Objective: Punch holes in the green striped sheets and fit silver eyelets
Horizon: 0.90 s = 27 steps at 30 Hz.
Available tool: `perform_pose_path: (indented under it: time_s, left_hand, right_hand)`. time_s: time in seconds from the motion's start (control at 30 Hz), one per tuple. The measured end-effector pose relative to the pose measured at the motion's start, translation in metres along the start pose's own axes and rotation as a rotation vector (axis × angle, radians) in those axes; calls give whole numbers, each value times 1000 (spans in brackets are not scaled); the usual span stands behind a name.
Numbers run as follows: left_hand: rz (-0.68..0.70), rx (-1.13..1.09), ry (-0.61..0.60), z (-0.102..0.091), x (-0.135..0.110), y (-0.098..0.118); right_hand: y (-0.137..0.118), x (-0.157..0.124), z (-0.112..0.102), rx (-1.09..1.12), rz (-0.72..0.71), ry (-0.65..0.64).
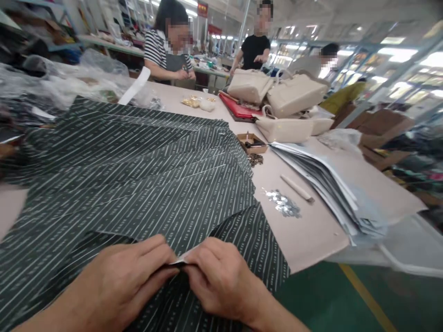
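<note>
Dark green striped fabric (145, 184) with printed lettering spreads in layered pieces over the left and middle of the table. At its near edge, my left hand (129, 272) is closed, pinching a fold of this cloth between thumb and fingers. Close beside it, my right hand (224, 279) also pinches the fabric, fingertips almost meeting those of the left. A small whitish strip (187, 254) shows between the two pinches; whether it is a label or the cloth's pale backing I cannot tell.
Silver discs (283, 203), a pale stick-like tool (296, 188) and a stack of sheets (318, 184) lie to the right on the table (311, 240). Farther back are a small box (256, 148), cream handbags (294, 94) and plastic bags (69, 80). Several people stand beyond.
</note>
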<state>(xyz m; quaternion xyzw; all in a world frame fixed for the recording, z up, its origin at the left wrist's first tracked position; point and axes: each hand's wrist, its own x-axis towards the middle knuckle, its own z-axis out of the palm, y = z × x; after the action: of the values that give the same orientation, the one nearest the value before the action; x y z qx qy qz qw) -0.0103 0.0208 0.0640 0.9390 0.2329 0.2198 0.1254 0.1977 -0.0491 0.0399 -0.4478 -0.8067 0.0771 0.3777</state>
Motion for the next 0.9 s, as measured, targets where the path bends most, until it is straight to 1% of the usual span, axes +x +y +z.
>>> perform_pose_path:
  time_s: [0.07, 0.17, 0.27, 0.37, 0.47, 0.53, 0.63, 0.7, 0.83, 0.9]
  left_hand:
    - [27, 6, -29, -8, 3, 15]
    - [59, 32, 43, -15, 5, 33]
    - [108, 68, 98, -20, 3, 42]
    - [152, 108, 79, -24, -3, 43]
    - [181, 134, 86, -26, -7, 42]
    - [213, 122, 100, -27, -8, 42]
    - [258, 106, 79, -26, -8, 43]
    - [254, 92, 65, -26, -8, 43]
    - [229, 60, 100, -26, -6, 46]
    - [203, 72, 95, -27, -6, 47]
  right_hand:
    - [-5, -2, -4, 40, -25, 28]
    - [-13, -4, -9, 65, -79, 99]
    - [-19, -7, -15, -7, -120, 134]
    - [-19, -13, -22, -96, -160, 109]
    - [-16, -18, -26, -120, -187, 67]
    - [-16, -19, -27, -125, -186, 64]
    - [-18, -19, -28, -118, -167, 68]
    - [-20, -18, -29, -103, -153, 62]
    - [-22, -19, -29, -77, -115, 16]
    - [-22, -19, -28, -71, -115, 5]
